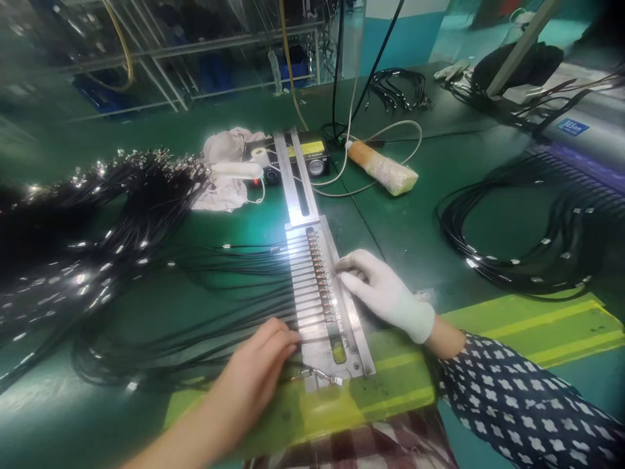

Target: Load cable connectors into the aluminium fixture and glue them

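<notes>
A long slotted metal fixture (342, 306) lies on the bench, with a row of black cables (263, 286) laid side by side in its grooves from the left. Small connector ends (319, 273) line up along its central slot. My bare left hand (263, 358) is closed around a black cable at the fixture's lower left edge; its fingertips are partly hidden. In a white glove, my right hand (385, 293) has thumb and fingers curled against the fixture's right rail. One loose cable end with a metal connector (334, 380) lies across the fixture's near end.
A large heap of black cables (146, 215) fills the left side. Behind the fixture are a black device (315, 163), a white cloth (224, 195) and a taped handle-like tool (383, 169). Coiled cables (454, 228) lie right, beside a silver machine (596, 130). Yellow-green sheeting (527, 326) covers the near edge.
</notes>
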The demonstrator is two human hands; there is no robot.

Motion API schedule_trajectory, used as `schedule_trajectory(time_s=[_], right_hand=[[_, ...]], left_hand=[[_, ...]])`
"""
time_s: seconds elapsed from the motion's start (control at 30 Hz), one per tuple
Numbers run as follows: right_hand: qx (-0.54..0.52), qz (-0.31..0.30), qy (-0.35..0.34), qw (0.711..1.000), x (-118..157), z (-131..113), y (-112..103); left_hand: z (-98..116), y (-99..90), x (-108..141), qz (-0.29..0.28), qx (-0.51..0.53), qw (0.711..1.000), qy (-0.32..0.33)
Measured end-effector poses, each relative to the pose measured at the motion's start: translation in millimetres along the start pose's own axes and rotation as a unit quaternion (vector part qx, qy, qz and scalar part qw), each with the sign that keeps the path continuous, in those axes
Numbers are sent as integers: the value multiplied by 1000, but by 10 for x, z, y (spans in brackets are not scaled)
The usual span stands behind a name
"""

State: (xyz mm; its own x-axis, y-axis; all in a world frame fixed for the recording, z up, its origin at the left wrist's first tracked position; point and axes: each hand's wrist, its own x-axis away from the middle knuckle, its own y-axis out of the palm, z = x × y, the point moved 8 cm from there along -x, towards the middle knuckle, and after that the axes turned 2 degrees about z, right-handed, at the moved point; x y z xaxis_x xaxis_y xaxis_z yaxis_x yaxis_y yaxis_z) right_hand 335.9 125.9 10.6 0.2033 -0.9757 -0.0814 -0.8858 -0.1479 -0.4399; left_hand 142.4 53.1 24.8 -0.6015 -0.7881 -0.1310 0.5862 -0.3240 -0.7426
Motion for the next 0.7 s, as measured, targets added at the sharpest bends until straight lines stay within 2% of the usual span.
schedule_trajectory(time_s=[0.17, 0.3, 0.37, 0.57, 0.7], right_hand=[[2, -3, -3, 1000, -13, -8, 6], [0, -4, -1, 1000, -22, -11, 8], [-1, -4, -3, 1000, -21, -12, 7], [-15, 0, 5, 1000, -13, 18, 9], [-20, 1, 6, 1000, -22, 16, 10]], left_hand=[[-159, -152, 107, -20, -44, 999, 16], [-200, -104, 116, -99, -59, 993, 16], [-171, -103, 85, -121, -63, 990, 24], [-127, -117, 25, -145, -92, 984, 47], [-97, -124, 57, -125, -138, 980, 73]])
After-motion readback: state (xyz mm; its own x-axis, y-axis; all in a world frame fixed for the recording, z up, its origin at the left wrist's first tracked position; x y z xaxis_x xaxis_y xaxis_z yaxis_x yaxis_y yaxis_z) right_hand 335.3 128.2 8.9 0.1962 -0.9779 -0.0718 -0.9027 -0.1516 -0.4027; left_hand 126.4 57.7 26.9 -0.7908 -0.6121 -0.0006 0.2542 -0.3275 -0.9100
